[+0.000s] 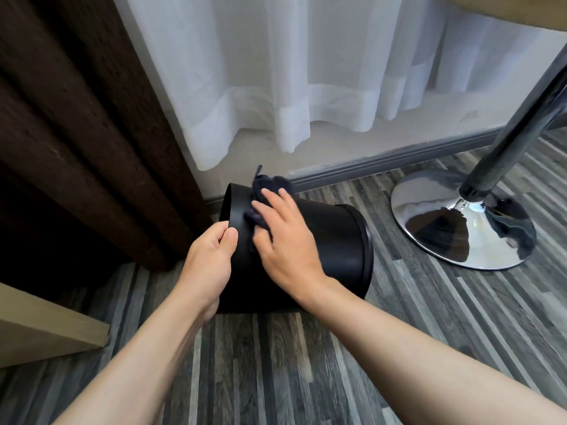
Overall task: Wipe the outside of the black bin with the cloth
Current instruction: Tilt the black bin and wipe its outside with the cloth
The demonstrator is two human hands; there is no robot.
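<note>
Pressing crumpled cloth (pixel 268 191) on smooth bin (pixel 331 240)

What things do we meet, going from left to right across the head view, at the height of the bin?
Brown curtain → left hand on the bin's rim → dark cloth under the right hand → black bin → chrome table base.

Bin (pixel 334 240) lies on its side on the floor (pixel 306 363) — curtains (pixel 76 133) left, table base (pixel 463 228) right.
</note>
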